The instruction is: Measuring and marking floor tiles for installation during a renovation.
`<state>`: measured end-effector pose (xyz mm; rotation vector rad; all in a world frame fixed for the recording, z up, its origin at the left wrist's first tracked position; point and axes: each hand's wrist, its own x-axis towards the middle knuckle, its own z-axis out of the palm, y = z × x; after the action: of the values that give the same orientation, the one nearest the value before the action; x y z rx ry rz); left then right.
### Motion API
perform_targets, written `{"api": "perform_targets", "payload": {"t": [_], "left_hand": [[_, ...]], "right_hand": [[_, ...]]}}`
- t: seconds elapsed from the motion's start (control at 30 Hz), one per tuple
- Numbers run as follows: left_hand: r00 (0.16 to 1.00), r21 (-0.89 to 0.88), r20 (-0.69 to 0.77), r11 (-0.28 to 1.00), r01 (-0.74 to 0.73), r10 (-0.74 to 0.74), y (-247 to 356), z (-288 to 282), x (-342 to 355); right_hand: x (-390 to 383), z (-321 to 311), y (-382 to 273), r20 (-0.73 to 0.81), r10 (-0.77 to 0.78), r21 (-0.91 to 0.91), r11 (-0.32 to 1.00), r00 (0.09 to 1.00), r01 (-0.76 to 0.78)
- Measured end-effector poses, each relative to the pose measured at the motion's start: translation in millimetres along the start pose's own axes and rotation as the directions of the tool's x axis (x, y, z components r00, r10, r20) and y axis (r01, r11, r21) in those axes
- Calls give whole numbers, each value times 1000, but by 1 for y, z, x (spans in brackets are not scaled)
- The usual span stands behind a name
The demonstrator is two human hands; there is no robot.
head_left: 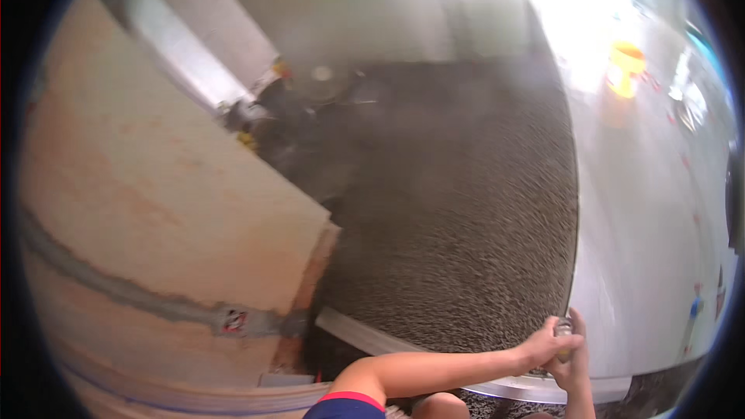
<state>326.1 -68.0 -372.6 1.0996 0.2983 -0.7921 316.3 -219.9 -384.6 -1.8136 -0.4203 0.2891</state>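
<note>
- Nearest the head camera, I saw a navy sleeve with a red hem at the lower edge, and a bare knee beside it.
- From that sleeve the left forearm stretched to the right; the right forearm rose from the lower edge.
- At their ends both hands met around a small glassy item, too blurred for me to name. The left hand had its fingers closed on it; the right hand was against it from the other side, though I could not tell how firmly it gripped.
- That item was near the line where the dark, grainy floor met the smooth pale floor.
- Under the left forearm ran a long pale bar, along the grainy floor's near edge.
- Leftward stood a tan wall, with a grey strip and a small box set in it.
- Farther off, a yellow bucket stood on the pale floor.
</note>
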Motion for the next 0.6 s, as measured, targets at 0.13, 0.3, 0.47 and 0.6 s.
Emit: {"api": "perform_targets", "payload": {"t": [0.13, 0.3, 0.47, 0.6], "left_hand": [[988, -197, -109, 972, -128, 108, -8, 23, -37], [950, -563, -268, 826, -20, -160, -115, 26, -85], [889, -832, 357, 530, 163, 287, -110, 65, -311], [836, -443, -544, 871, -213, -73, -31, 132, -474]], "right_hand": [[-7, -4, -102, 74, 54, -56, 997, 996, -50], [-125, -20, -136, 510, 421, -487, 860, 750, -152], [-247, -50, -169, 692, 528, -639, 766, 492, 76], [-133, -83, -177, 782, 437, -572, 786, 444, 235]]}}
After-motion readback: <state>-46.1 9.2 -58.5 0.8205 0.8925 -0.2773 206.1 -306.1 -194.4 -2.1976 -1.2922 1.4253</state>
